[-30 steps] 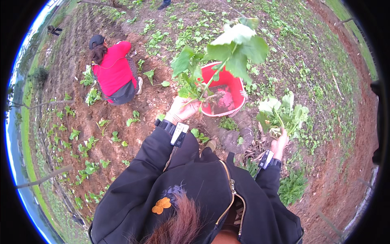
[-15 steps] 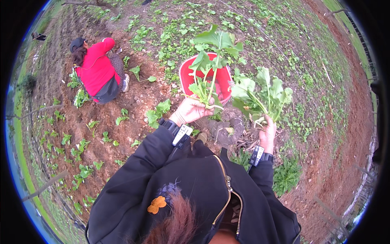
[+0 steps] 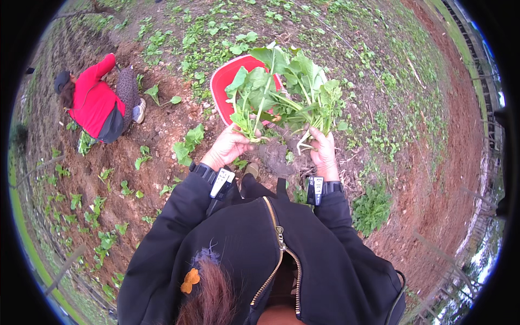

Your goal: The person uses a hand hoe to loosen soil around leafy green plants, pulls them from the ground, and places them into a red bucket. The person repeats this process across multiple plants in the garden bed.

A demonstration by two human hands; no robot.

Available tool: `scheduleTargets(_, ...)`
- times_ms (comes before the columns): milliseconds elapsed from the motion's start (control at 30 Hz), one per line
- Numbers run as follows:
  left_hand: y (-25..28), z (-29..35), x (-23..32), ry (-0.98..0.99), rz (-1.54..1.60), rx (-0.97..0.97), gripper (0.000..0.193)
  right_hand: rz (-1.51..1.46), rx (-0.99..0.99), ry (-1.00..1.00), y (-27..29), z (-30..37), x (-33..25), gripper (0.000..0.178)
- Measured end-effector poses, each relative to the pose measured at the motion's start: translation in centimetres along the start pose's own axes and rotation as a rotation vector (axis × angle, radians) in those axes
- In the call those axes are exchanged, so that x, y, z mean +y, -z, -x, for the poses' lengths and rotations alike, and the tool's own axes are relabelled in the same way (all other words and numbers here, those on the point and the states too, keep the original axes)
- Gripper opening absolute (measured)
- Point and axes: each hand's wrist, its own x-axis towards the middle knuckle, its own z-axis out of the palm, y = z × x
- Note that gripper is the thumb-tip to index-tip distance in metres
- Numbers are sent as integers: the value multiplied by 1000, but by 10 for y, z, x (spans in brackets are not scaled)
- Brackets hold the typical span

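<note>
left hand (image 3: pixel 230 146): closed around the stems of a bunch of leafy greens (image 3: pixel 250 100); fingers curled tight, thumb over the stems, leaves standing up and away from the person.
right hand (image 3: pixel 324 154): closed on the base of a second bunch of greens (image 3: pixel 314 97); pale roots hang down just beside the fingers.
two bunches: held side by side, the leaves touch and overlap in the middle; both are above the soil, in front of the person's chest.
red basin (image 3: pixel 230 81): on the ground behind the bunches, its far part hidden by the leaves; only the left rim and a part of the inner wall are seen.
wrists: each one carries a dark band with a small white and black device, on the cuff of the black jacket (image 3: pixel 260 254).
ground (image 3: pixel 162 130): brown dug soil near the hands, with small green plants in it; greener ground toward the upper edge, bare red earth at the right side.
other person (image 3: pixel 97 103): in a red top, crouching low on the soil at the upper left, well apart from the hands.
what is inside the basin: cannot tell.
</note>
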Motion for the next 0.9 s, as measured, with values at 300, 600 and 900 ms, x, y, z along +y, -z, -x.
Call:
scheduleTargets(300, 14, -32, -42, 247, -174, 49, 56, 108, 601, 203, 114, 61, -46, 27)
scheduleTargets(600, -34, -93, -116, 590, -1049, 73, 63, -3, 796, 293, 152, 136, -51, 31)
scheduleTargets(900, -122, -94, -125, 337, -1016, -466, 40, 5, 467, 110, 83, 106, -26, 25)
